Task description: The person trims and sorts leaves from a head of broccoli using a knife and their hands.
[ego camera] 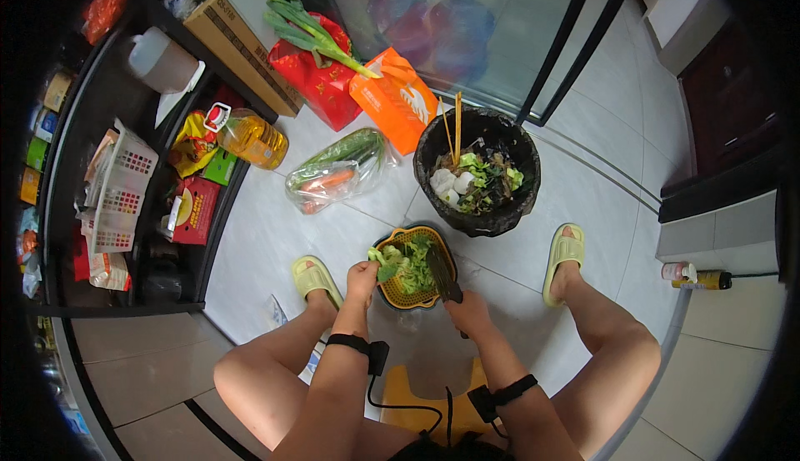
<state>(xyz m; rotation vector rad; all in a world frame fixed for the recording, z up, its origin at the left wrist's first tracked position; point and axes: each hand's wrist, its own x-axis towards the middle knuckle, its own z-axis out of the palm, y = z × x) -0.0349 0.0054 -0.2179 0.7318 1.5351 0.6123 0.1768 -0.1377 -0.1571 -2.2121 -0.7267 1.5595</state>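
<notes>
My left hand (363, 282) pinches a small broccoli piece (387, 268) by its pale stem, over the left rim of a yellow plastic drain basket (407, 300). My right hand (468, 313) is closed around the dark handle of a kitchen knife (442, 274), whose blade points away from me over the basket's right side. Cut broccoli florets (414, 261) lie in the basket, which sits inside a dark outer bowl on the floor. The blade and the held piece are apart.
Beyond the basket stands a bin with a black liner (531, 201), holding scraps and wooden sticks. Bagged vegetables (337, 170), an orange bag (394, 101), a red bag (319, 76) with leeks and an oil bottle (259, 141) stand on the tiles. Shelves (187, 273) line the left.
</notes>
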